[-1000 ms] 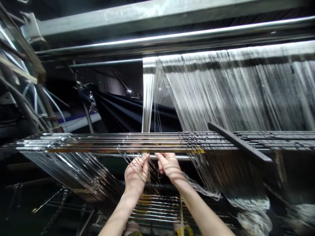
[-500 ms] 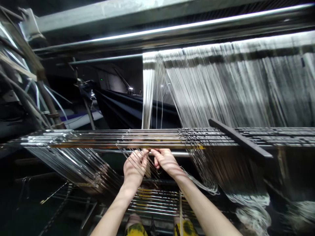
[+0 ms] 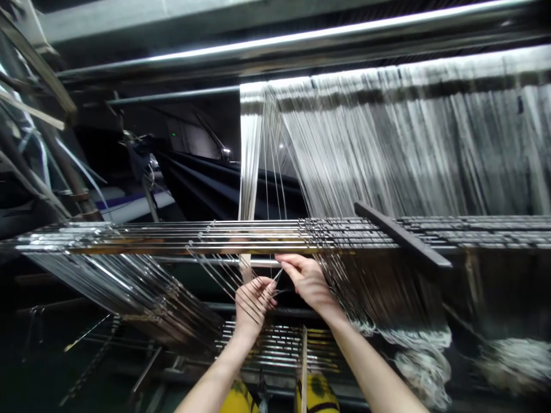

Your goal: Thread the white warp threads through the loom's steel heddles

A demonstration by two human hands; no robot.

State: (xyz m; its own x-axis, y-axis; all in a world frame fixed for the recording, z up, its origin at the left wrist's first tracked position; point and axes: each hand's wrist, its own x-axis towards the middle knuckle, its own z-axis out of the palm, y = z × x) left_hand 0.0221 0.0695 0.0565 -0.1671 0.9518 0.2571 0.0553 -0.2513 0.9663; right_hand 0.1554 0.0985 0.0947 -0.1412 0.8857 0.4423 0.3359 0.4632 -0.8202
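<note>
Left hand [image 3: 253, 298]: fingers curled, thumb and fingertips pinching a fine pale thread [image 3: 278, 276]. Right hand [image 3: 309, 280]: just above and to the right, forefinger reaching toward the underside of the rods, thumb close below it. The thread runs up from your left fingertips to these right fingertips; too fine and blurred to tell whether the right pair grips it.

Nearest the hands: a few thin wires [image 3: 214, 275] slant down across the front of your left hand. Behind it hangs a pale flat band [image 3: 246, 267]. Just above both hands, long metal rods [image 3: 258, 235] cross the frame.

Handling note (judgement): hold the left pinch light and steady, tension just enough to straighten the thread. Work with the right fingertips alone, so your knuckles don't drag the slanting wires. Single out one strand before pulling; neighbours this fine could snag or cross.

Further out: several loose strands [image 3: 283, 195] hang above the rods, between a narrow strip of threads [image 3: 248, 155] and the wide thread sheet [image 3: 365, 155]. A dark flat bar [image 3: 402, 235] lies aslant over the rods at right. Bunched yarn [image 3: 424, 367] hangs lower right; packed wires [image 3: 129, 287] hang at left.
</note>
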